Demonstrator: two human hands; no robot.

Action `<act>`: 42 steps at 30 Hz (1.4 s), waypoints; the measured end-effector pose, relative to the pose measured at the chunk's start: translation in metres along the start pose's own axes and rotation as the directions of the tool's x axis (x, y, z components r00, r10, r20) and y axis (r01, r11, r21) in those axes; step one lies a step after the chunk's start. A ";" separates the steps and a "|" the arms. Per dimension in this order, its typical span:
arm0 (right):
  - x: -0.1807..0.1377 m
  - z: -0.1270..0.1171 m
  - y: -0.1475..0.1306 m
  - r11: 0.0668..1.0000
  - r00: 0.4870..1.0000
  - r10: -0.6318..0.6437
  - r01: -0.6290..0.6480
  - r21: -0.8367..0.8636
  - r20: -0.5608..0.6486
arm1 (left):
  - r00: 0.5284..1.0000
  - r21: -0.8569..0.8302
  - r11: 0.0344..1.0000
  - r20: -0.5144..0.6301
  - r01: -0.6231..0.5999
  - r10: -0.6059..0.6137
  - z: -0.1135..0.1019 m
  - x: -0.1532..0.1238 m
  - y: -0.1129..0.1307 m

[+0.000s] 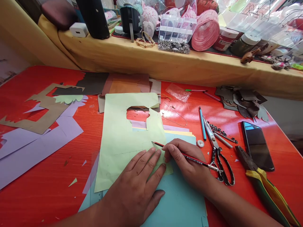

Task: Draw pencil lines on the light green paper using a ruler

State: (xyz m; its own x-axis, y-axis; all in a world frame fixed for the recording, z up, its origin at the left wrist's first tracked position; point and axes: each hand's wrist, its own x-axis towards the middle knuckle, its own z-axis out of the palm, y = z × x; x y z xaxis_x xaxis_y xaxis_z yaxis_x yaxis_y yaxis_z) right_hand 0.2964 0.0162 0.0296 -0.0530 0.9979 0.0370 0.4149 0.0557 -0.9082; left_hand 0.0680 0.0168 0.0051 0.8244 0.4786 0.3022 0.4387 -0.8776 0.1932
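A slim red-and-black pencil (195, 160) is gripped between the thumb and fingers of the right hand (186, 159). Its point is held just beyond the left hand's (142, 181) fingertips, over the pale green paper sheet (115, 126); whether contact is made cannot be told. The sheet, cut through with an irregular hole ahead of the fingers, is lain upon by the left fingers, extended and slightly parted. Light blue paper (177, 198) is seen under the left thumb. Right of the right fingers, black-handled metal scissors (214, 143) are laid, with yellow-and-green-handled pliers (257, 175) farther right.
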 end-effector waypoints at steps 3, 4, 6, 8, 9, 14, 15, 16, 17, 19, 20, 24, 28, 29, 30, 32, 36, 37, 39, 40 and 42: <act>0.000 0.000 -0.001 1.000 1.000 -0.006 0.006 -0.003 0.002 | 1.000 -0.005 1.000 -0.008 0.006 -0.006 0.000 0.000 0.000; 0.000 0.000 -0.001 1.000 1.000 -0.008 0.008 -0.005 0.002 | 1.000 -0.007 1.000 -0.009 0.006 -0.006 0.000 0.000 0.000; 0.000 0.000 -0.002 1.000 1.000 -0.009 0.009 -0.013 0.003 | 1.000 -0.009 1.000 -0.006 0.006 -0.006 0.001 0.000 0.000; 0.000 0.000 -0.002 1.000 1.000 -0.011 0.011 -0.023 0.000 | 1.000 -0.012 1.000 -0.003 0.009 -0.009 0.001 -0.001 0.000; 0.000 -0.001 -0.002 1.000 1.000 -0.011 0.011 -0.026 0.000 | 1.000 -0.015 1.000 -0.001 0.012 -0.012 0.001 -0.001 0.000; 0.001 0.000 -0.002 1.000 1.000 -0.009 0.009 -0.015 0.003 | 1.000 -0.025 1.000 -0.004 0.014 -0.014 0.002 -0.001 0.000; 0.001 0.000 -0.002 1.000 1.000 -0.011 0.011 -0.011 0.002 | 1.000 -0.023 1.000 -0.008 0.011 -0.011 0.001 -0.001 0.000; 0.001 0.000 -0.002 1.000 1.000 -0.012 0.012 -0.008 0.002 | 1.000 -0.021 1.000 -0.011 0.008 -0.008 0.001 -0.001 0.000; 0.000 0.000 -0.002 1.000 1.000 -0.013 0.013 -0.005 0.001 | 1.000 -0.018 1.000 -0.014 0.005 -0.005 0.001 0.000 0.000; 0.000 0.000 -0.003 1.000 1.000 -0.014 0.014 -0.003 0.000 | 1.000 -0.011 1.000 -0.016 0.001 -0.002 0.001 0.000 0.000; 0.000 -0.001 -0.003 1.000 1.000 -0.014 0.014 -0.004 0.000 | 1.000 -0.008 1.000 -0.016 0.000 0.000 0.000 0.000 0.000; -0.001 -0.001 -0.002 1.000 1.000 -0.013 0.013 0.002 -0.005 | 1.000 -0.011 1.000 -0.013 0.003 -0.003 0.000 0.000 0.000; -0.002 -0.002 0.001 0.999 0.999 -0.021 0.023 0.045 -0.044 | 1.000 -0.020 1.000 -0.023 0.013 -0.013 0.000 -0.001 -0.001; -0.002 -0.002 0.001 0.998 0.998 -0.023 0.026 0.055 -0.054 | 0.999 -0.020 1.000 -0.030 0.014 -0.014 0.000 0.000 -0.001; -0.002 -0.002 0.002 0.998 0.998 -0.023 0.027 0.063 -0.060 | 0.999 -0.019 1.000 -0.036 0.014 -0.015 0.000 0.000 -0.001; -0.002 -0.001 0.002 0.997 0.998 -0.020 0.024 0.069 -0.058 | 0.999 -0.017 1.000 -0.044 0.015 -0.016 0.000 0.000 -0.001; -0.002 -0.001 0.003 0.998 0.999 -0.016 0.019 0.061 -0.039 | 0.999 -0.017 1.000 -0.045 0.018 -0.019 0.000 0.001 -0.001; -0.002 -0.001 0.003 0.998 0.999 -0.017 0.019 0.057 -0.035 | 0.999 -0.017 1.000 -0.046 0.018 -0.019 0.000 0.001 -0.001; -0.002 -0.001 0.002 0.999 1.000 -0.014 0.015 0.048 -0.018 | 0.999 -0.016 1.000 -0.046 0.019 -0.020 0.000 0.001 -0.001; -0.002 -0.001 0.002 0.999 1.000 -0.012 0.012 0.045 -0.007 | 0.999 -0.016 1.000 -0.047 0.019 -0.019 0.000 0.001 -0.001; -0.002 -0.002 0.001 0.999 1.000 -0.010 0.010 0.042 0.012 | 0.999 -0.018 1.000 -0.043 0.019 -0.019 0.000 0.001 -0.001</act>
State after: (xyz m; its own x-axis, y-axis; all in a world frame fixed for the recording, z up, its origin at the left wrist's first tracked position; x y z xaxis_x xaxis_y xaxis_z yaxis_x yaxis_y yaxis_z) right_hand 0.2983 0.0143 0.0292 -0.0683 0.9968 0.0412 0.3755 0.0639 -0.9246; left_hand 0.0681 0.0177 0.0055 0.7998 0.4962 0.3378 0.4473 -0.8680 0.2159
